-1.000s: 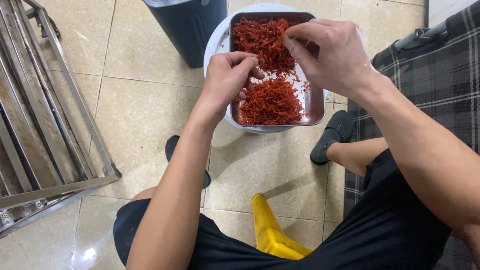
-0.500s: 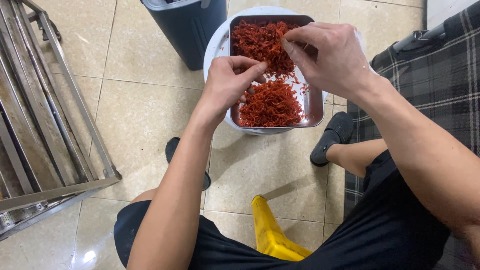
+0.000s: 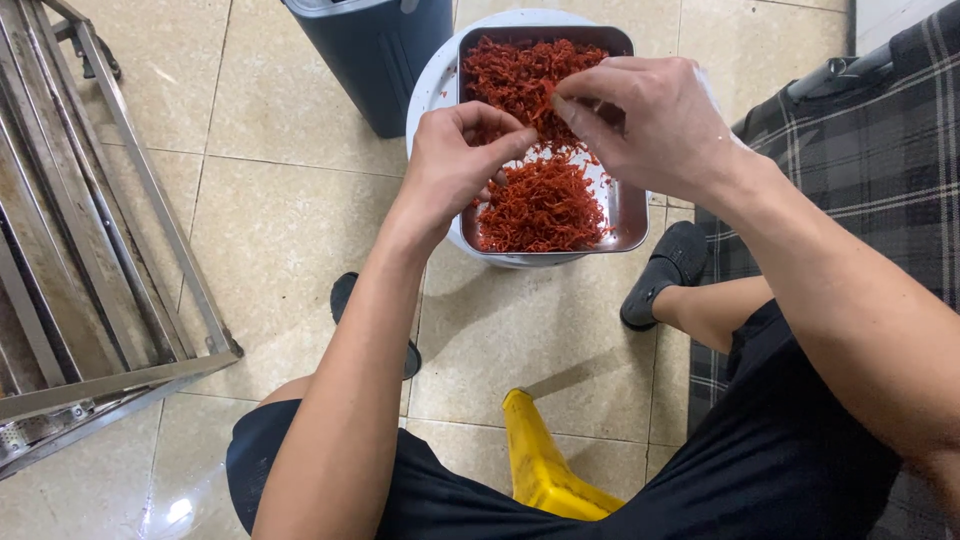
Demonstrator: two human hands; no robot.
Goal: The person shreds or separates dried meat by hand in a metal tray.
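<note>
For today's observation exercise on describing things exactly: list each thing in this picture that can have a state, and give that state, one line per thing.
Metal tray: filled with red shreds, resting on a white round container.
Red shreds: loose, heaped in the tray.
Left hand: fingers pinched over the shreds.
Right hand: fingers pinched on a few shreds.
Dark bin: upright on the floor.

Two hands: left hand [image 3: 455, 165], right hand [image 3: 650, 125]. One metal tray [image 3: 630, 215] of red shreds [image 3: 540, 205]. One white stool [image 3: 432, 90]. One dark bin [image 3: 375, 55]. Two black slippers: [image 3: 665, 275], [image 3: 345, 295]. One yellow object [image 3: 545, 465]. One steel rack [image 3: 90, 230].
</note>
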